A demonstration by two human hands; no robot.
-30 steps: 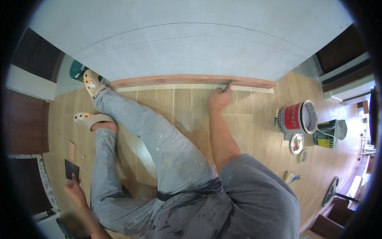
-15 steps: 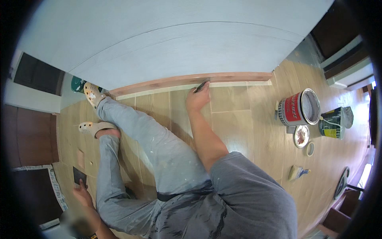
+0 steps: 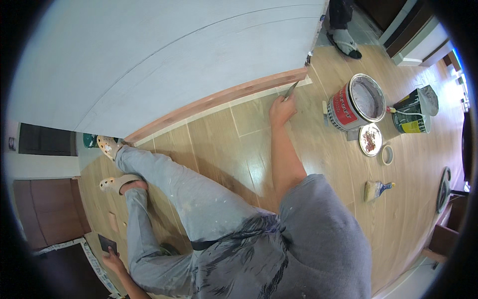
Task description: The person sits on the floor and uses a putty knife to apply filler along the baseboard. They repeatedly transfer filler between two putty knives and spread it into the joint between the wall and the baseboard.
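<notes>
Change noted: since the earlier frames our right hand [image 3: 282,110] has been travelling along the reddish-brown wooden skirting board [image 3: 214,102] toward its far end by the wall corner, which we judge means most of that strip is already covered. The fingers are clenching a thin dark-handled blade tool [image 3: 291,90], its tip touching the skirting board's lower edge. Our left hand [image 3: 113,261] is resting on the floor well away from the skirting board, fingertips touching a small dark flat rectangular pad [image 3: 107,243]; whether it is gripping it we cannot tell.

We are counting:
- One large red-and-white paint tin [image 3: 356,102], open, near the skirting board's end.
- One green-and-yellow container [image 3: 413,114], beyond the tin.
- One round lid with dark residue [image 3: 370,139], just beside the tin.
- One small roll of tape [image 3: 387,154], next to the lid.
- One flat pale-bristled paintbrush [image 3: 376,190], farther from the skirting board.
- Two pale perforated clogs [image 3: 108,146], on our feet.
- One other person's sandalled foot [image 3: 346,42], past the corner.
</notes>
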